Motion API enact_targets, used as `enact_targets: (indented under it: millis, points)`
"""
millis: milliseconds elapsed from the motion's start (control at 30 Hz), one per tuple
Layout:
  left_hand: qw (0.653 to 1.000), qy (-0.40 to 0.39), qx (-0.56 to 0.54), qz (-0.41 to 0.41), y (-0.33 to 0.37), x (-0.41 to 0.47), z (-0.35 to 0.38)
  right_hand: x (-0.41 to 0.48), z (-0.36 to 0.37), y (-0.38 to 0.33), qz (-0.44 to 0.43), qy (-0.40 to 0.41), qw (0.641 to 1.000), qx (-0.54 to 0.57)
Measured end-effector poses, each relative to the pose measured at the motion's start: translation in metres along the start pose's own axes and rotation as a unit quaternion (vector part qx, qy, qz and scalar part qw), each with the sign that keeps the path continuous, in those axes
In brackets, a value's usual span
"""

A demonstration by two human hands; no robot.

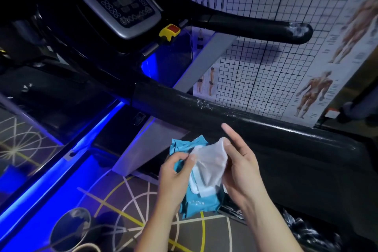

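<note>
Evidently limp and easily torn, the wipe (210, 163) is pinched at its top corner by the right hand (241, 170) while the left hand (173, 178) grips the soft pack (201, 204).

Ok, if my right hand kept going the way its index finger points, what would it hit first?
Probably the treadmill's black handrail: the right hand, pinching a wipe, aims its index finger up at it with nothing visible between. Depth is hard to judge from one view.
</note>
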State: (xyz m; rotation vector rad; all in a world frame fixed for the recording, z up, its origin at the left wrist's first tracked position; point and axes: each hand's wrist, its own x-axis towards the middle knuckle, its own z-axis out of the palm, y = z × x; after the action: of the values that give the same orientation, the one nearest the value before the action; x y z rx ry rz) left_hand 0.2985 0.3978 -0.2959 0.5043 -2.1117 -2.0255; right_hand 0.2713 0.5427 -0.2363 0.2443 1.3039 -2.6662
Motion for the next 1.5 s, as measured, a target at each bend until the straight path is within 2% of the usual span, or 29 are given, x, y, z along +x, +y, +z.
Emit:
enact_targets:
  millis: [133, 233, 433, 567, 700, 767, 867, 967, 1100, 1267, 1333, 1500]
  points:
    - [0.999, 0.031, -0.016, -0.025, -0.006, 0.004, -0.006, 0.003, -0.011, -0.009, -0.032, 0.072, 0.997, 0.002]
    - [0.998, 0.056, -0.010, -0.023, -0.008, 0.006, -0.012, 0.006, -0.017, -0.014, -0.030, 0.091, 0.995, -0.006]
    - [0.992, 0.119, -0.010, -0.038, -0.006, 0.007, -0.013, -0.004, -0.020, 0.000, 0.059, -0.004, 0.989, -0.135]
    - [0.988, 0.152, 0.001, -0.024, -0.008, 0.006, -0.019, -0.002, -0.032, -0.007, 0.050, 0.038, 0.949, -0.308]
    - [0.983, 0.180, 0.013, -0.042, -0.016, 0.007, -0.025, -0.005, -0.043, -0.012, 0.072, 0.003, 0.913, -0.403]
    - [0.980, 0.194, 0.000, -0.038, -0.015, 0.005, -0.023, -0.006, -0.042, -0.011, 0.036, 0.022, 0.916, -0.398]
    - [0.976, 0.217, -0.008, -0.023, -0.015, 0.004, -0.018, -0.004, -0.036, -0.008, -0.074, 0.096, 0.904, -0.410]
    - [0.976, 0.218, -0.020, -0.019, -0.013, 0.004, -0.016, -0.007, -0.026, -0.006, -0.138, 0.120, 0.898, -0.401]
    - [0.980, 0.173, -0.090, -0.042, -0.008, 0.004, -0.015, -0.008, -0.022, -0.004, -0.188, 0.157, 0.913, -0.328]
    - [0.981, 0.150, -0.100, -0.070, -0.009, 0.005, -0.019, -0.009, -0.022, -0.016, -0.224, 0.222, 0.911, -0.266]
    - [0.979, 0.161, -0.104, -0.069, -0.008, 0.006, -0.021, -0.009, -0.021, -0.021, -0.217, 0.225, 0.920, -0.234]
    - [0.975, 0.190, -0.096, -0.058, -0.007, 0.010, -0.025, -0.012, -0.011, -0.023, -0.089, 0.134, 0.981, -0.106]
